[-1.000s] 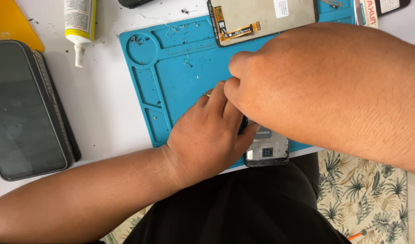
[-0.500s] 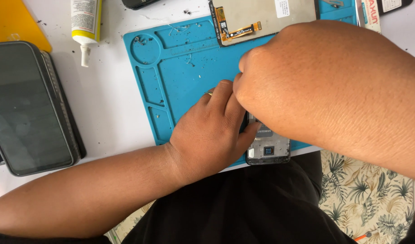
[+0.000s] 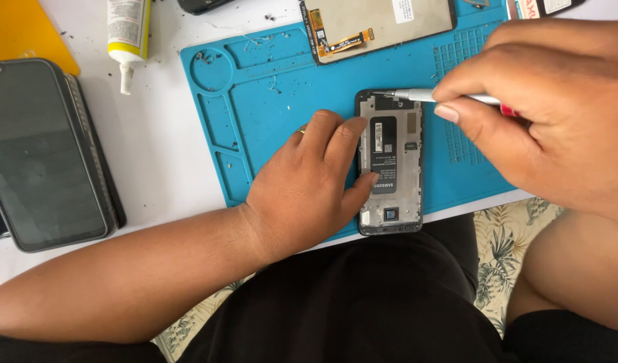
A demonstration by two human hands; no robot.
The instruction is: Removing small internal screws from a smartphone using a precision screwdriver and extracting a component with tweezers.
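An opened phone frame (image 3: 393, 165) with its grey inner plate showing lies on a blue work mat (image 3: 275, 114). My left hand (image 3: 309, 185) rests flat on the mat and presses its fingers against the frame's left edge. My right hand (image 3: 544, 107) grips a thin silver tool (image 3: 430, 97) with a red end, and the tip touches the frame's top left corner.
A detached screen panel (image 3: 383, 23) with an orange flex cable lies at the mat's far edge. On the white table to the left are a dark phone (image 3: 43, 154), a glue tube (image 3: 127, 37) and a yellow card (image 3: 23, 30).
My right hand has drawn back to the right, uncovering the phone frame. The silver tool now shows, with its tip at the frame's top. My left hand stays put.
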